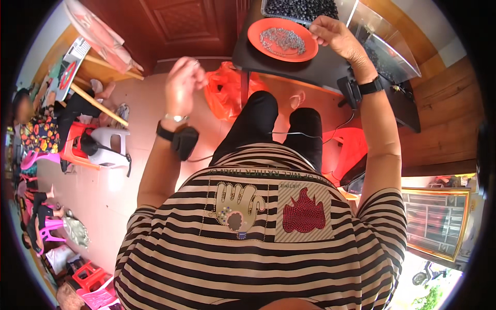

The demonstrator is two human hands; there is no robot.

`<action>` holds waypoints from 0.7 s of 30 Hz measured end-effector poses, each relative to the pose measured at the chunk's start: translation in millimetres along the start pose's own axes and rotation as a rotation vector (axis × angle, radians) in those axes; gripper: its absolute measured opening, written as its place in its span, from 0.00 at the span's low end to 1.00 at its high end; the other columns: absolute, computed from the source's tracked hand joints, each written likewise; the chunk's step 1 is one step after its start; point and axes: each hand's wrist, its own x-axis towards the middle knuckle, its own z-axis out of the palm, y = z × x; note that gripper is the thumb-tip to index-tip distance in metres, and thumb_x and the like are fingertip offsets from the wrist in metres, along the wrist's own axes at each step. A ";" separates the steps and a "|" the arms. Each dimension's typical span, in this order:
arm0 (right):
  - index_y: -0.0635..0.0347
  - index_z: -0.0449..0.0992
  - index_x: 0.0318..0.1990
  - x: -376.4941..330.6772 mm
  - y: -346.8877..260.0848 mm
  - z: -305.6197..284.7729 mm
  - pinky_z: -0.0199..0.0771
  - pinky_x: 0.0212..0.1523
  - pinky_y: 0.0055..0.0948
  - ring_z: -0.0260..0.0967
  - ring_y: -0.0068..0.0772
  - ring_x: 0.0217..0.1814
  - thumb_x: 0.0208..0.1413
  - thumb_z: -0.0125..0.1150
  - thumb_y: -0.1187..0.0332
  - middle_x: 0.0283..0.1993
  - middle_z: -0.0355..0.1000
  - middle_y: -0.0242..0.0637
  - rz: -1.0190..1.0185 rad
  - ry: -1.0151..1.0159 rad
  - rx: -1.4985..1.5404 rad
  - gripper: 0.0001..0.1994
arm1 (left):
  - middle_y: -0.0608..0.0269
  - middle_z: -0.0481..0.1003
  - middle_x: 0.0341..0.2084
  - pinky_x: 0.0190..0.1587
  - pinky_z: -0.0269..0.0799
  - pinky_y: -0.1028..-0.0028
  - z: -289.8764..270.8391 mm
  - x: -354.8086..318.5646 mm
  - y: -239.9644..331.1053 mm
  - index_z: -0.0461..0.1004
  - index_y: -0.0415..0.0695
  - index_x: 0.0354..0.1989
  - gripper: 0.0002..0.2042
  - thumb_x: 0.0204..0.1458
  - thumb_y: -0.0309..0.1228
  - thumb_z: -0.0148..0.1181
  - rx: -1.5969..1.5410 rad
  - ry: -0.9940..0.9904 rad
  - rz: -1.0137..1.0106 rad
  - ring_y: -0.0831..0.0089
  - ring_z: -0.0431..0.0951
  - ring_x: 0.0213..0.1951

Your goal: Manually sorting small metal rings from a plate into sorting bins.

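Observation:
My right hand [333,39] is at the right rim of an orange plate [254,39], its thumb and fingers drawn together in a pinch. Whatever sits between those fingertips is too small to make out. A loose heap of small silvery pieces [281,41] lies in the plate, on a dark table [323,70]. My left hand [183,85] is raised over the floor, left of the table and beside an orange-red plastic bag [222,90]. Its fingers are bent and smeared by motion, so their grip is unclear. Both wrists wear a strapped black device.
Behind the plate stands a clear tray [302,19] of small black pieces. A transparent panel [387,39] rises at the table's right. A red stool [346,150] stands by my right leg, with a thin cable crossing my lap. Other people sit on stools at far left.

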 end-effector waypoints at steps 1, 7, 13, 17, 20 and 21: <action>0.57 0.73 0.36 -0.1 3.4 5.1 0.66 0.36 0.18 0.63 0.15 0.31 0.64 0.54 0.59 0.31 0.70 0.23 -0.002 0.004 0.003 0.11 | 0.68 0.68 0.23 0.33 0.63 0.75 16.7 16.0 -1.6 0.68 0.44 0.38 0.07 0.61 0.33 0.48 0.030 -0.045 0.009 0.75 0.70 0.26; 0.58 0.73 0.38 10.8 30.2 20.0 0.67 0.35 0.18 0.64 0.16 0.31 0.67 0.50 0.60 0.31 0.70 0.24 -0.038 0.014 0.114 0.12 | 0.67 0.72 0.22 0.28 0.65 0.78 91.5 99.7 -20.2 0.68 0.43 0.35 0.06 0.59 0.31 0.51 0.348 -0.186 0.134 0.77 0.72 0.24; 0.62 0.75 0.38 36.0 41.9 17.1 0.67 0.32 0.18 0.64 0.16 0.30 0.66 0.52 0.60 0.30 0.71 0.24 -0.044 -0.138 0.205 0.13 | 0.63 0.72 0.23 0.31 0.68 0.74 118.9 146.4 -41.7 0.68 0.40 0.37 0.09 0.59 0.34 0.54 1.025 -0.204 0.665 0.73 0.72 0.26; 0.60 0.74 0.44 51.7 63.9 23.0 0.66 0.34 0.16 0.64 0.14 0.33 0.67 0.49 0.60 0.32 0.70 0.24 -0.078 -0.193 0.352 0.13 | 0.54 0.72 0.28 0.35 0.70 0.65 158.0 142.3 -22.7 0.67 0.39 0.43 0.09 0.60 0.31 0.49 1.037 -0.383 0.765 0.59 0.75 0.31; 0.61 0.74 0.42 59.3 40.2 25.6 0.66 0.32 0.18 0.64 0.16 0.31 0.67 0.51 0.62 0.31 0.69 0.25 -0.072 -0.213 0.408 0.11 | 0.47 0.70 0.30 0.38 0.71 0.59 152.4 160.7 -37.4 0.66 0.39 0.39 0.06 0.59 0.28 0.48 0.960 -0.413 0.945 0.48 0.74 0.34; 0.61 0.73 0.41 58.6 38.7 25.3 0.64 0.28 0.19 0.62 0.17 0.28 0.66 0.52 0.65 0.28 0.67 0.25 -0.003 -0.248 0.512 0.09 | 0.47 0.70 0.29 0.38 0.71 0.58 158.7 164.5 -37.6 0.65 0.40 0.38 0.05 0.59 0.28 0.48 0.800 -0.438 1.167 0.48 0.74 0.34</action>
